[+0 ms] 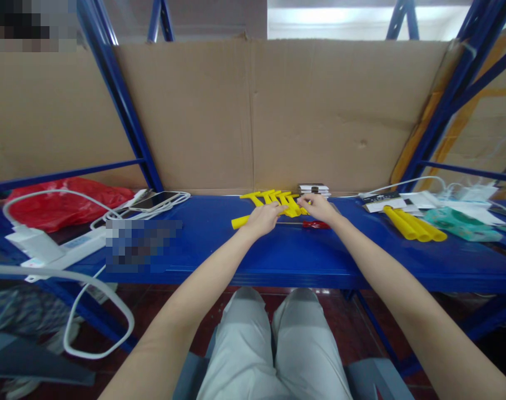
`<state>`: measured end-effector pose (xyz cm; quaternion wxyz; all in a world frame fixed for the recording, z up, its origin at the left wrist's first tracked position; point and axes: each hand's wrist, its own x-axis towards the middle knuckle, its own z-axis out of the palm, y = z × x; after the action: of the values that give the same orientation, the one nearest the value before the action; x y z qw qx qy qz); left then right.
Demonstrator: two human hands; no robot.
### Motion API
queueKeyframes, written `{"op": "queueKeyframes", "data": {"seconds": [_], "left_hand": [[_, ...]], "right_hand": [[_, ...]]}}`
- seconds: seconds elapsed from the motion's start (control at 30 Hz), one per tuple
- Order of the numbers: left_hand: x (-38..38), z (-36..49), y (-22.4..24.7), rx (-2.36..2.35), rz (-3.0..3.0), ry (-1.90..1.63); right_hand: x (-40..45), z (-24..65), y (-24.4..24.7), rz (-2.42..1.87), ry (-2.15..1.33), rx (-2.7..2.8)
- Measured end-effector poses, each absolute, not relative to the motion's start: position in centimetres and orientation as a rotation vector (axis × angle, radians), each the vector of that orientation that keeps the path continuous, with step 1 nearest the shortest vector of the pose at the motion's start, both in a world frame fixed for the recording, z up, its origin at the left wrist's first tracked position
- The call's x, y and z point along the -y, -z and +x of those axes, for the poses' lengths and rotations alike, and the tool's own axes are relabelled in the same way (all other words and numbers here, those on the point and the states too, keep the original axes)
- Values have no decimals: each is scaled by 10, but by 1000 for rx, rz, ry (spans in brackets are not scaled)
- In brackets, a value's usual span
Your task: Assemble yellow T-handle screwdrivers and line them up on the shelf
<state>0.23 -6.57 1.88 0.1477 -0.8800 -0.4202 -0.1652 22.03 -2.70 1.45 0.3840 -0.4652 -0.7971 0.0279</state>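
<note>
My left hand (266, 218) is closed around a yellow tube (240, 222), whose end sticks out to the left of the palm. Close by on the right, my right hand (318, 207) has its fingers bent together at the row of yellow T-shaped pieces (271, 196); whatever is between those fingertips is too small to make out. The yellow pieces lie side by side just behind both hands, partly covered by them. A screwdriver with a red handle (315, 224) lies under my right wrist, its thin shaft pointing left.
On the blue tabletop (211, 250), several yellow tubes (413, 225) lie right beside a green plastic bag (464, 224) and packaging cards (384, 202). A stack of cards (314, 189) stands behind my right hand. Leftward are a power strip (80, 244), cables and a red bag (69, 203). Cardboard (186, 116) closes the back.
</note>
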Motion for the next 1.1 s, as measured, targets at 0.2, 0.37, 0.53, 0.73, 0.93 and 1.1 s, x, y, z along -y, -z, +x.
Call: {"op": "queueKeyframes", "data": {"seconds": [0.2, 0.37, 0.53, 0.73, 0.93, 1.1], "left_hand": [[64, 2, -18, 1247, -2534, 483], [70, 2, -22, 1315, -2517, 490], [72, 1, -25, 1311, -2481, 544], [66, 2, -17, 1136, -2531, 638], [61, -2, -19, 1171, -2448, 901], [50, -16, -24, 1618, -2188, 1026]], "right_hand": [[36, 193, -11, -1055, -441, 2071], [29, 194, -11, -1072, -741, 1701], [19, 225, -21, -1144, -697, 1116], [20, 246, -23, -1162, -634, 859], [17, 247, -23, -983, -661, 894], [16, 254, -20, -1062, -594, 941]]}}
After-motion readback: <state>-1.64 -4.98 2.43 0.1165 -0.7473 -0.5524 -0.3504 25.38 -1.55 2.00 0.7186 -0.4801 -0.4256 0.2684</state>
